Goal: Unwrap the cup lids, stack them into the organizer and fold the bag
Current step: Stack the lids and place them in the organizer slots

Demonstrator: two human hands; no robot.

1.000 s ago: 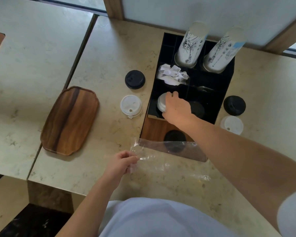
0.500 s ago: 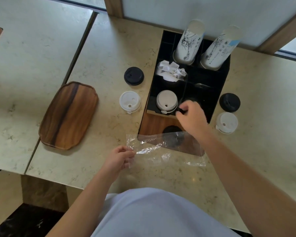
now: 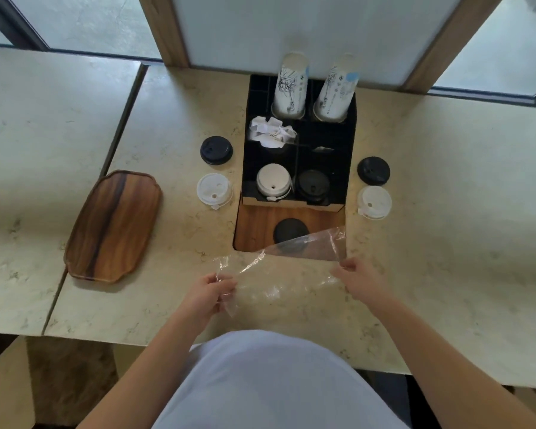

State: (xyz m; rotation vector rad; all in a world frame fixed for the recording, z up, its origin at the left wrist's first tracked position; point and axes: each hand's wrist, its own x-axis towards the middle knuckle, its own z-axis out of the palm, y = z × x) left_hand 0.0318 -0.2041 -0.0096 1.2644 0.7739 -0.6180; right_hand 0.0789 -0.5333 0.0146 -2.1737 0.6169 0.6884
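Note:
A clear plastic bag [image 3: 287,267] is stretched flat over the counter's near edge between my hands. My left hand [image 3: 209,292] pinches its left end and my right hand [image 3: 358,278] pinches its right end. Behind it stands the black organizer [image 3: 350,150]. Its front left compartment holds a stack of white lids [image 3: 273,182], and the front right compartment holds black lids [image 3: 313,185]. Loose lids lie on the counter: a black lid [image 3: 216,150] and a white lid [image 3: 214,190] to the left, a black lid [image 3: 373,170] and a white lid [image 3: 374,202] to the right.
Two stacks of printed paper cups [image 3: 290,86] stand in the organizer's back row, with crumpled white paper [image 3: 271,131] in the middle left cell. A wooden tray [image 3: 113,226] lies at the left. A wooden inset with a black disc [image 3: 290,232] sits in front of the organizer.
My right hand left the organizer, came back toward me and took hold of the bag's right end. The white lid stack now shows in the front left compartment. The bag is pulled out between both hands.

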